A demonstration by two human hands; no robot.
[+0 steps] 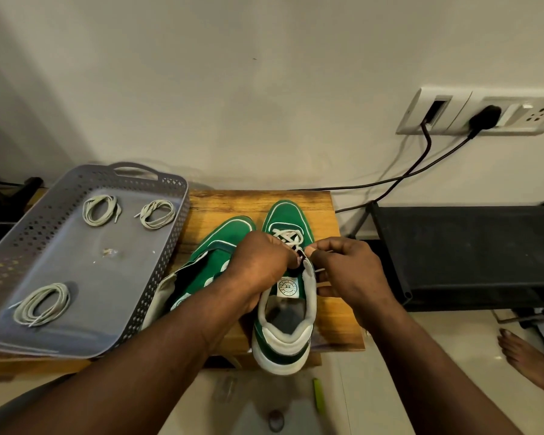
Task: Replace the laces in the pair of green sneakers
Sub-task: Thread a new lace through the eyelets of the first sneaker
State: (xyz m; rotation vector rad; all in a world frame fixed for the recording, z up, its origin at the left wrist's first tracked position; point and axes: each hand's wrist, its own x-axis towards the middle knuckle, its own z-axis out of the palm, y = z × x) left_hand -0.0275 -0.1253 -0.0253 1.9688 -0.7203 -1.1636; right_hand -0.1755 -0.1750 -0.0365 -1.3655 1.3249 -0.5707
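Two green sneakers with white soles stand on a small wooden table [299, 196]. The right sneaker [288, 312] points away from me, its white lace [288, 236] crossed through the front eyelets. Over its tongue my left hand [261, 263] and my right hand [347, 271] meet, each pinching the lace near the upper eyelets. Loose lace strands run under my right fingers. The left sneaker [215, 243] lies beside it with no lace showing, partly hidden by my left forearm.
A grey perforated tray [157, 255] at the left holds three coiled pale laces [98, 209] [156, 213] [43, 304]. A black rack [465, 252] stands to the right. Black cables [415, 171] hang from wall sockets. A bare foot [528, 356] rests on the floor.
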